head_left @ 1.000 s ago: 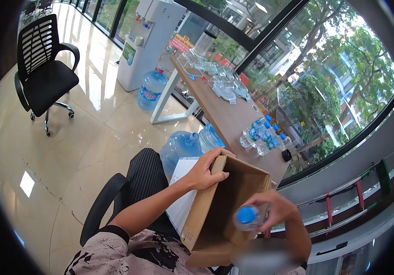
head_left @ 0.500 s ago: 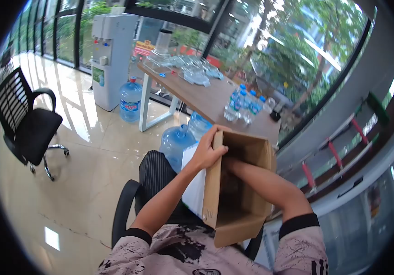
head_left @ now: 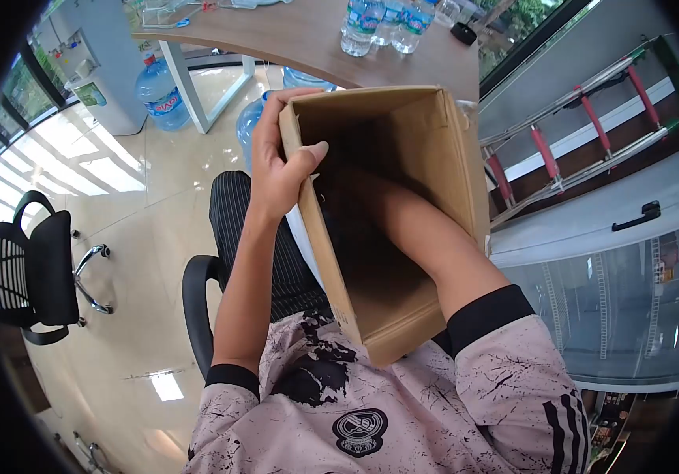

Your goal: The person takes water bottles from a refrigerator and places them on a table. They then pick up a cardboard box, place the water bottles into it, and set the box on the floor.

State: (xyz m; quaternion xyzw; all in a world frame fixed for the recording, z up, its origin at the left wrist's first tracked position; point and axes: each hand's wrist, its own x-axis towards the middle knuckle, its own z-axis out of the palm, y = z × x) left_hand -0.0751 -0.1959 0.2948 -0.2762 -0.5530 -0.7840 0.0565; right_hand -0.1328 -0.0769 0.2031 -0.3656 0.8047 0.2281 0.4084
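Observation:
An open cardboard box (head_left: pixel 403 340) is tilted over my lap, its mouth toward me and its inside dark. My left hand (head_left: pixel 280 162) grips the box's left wall near the top corner, with the thumb over the rim on the inside and the fingers outside. Deep in the box goes my right forearm (head_left: pixel 426 229); the hand at its end is lost in shadow, so its fingers and anything in them are hidden. Something white (head_left: pixel 305 249) shows along the outer left side of the box, above my striped trouser leg.
A wooden table (head_left: pixel 292 35) ahead bears several small water bottles (head_left: pixel 363 28) and a black cap-like object (head_left: pixel 463 33). Large blue water jugs (head_left: pixel 164 95) stand on the floor. A black chair (head_left: pixel 43 265) is at left. To the right are a folding ladder (head_left: pixel 545 154) and a glass-doored cabinet (head_left: pixel 616 300).
My view has tipped downward and closer to the box, so the table and window have shifted up. My left hand still holds the wall, and my right arm stays inside.

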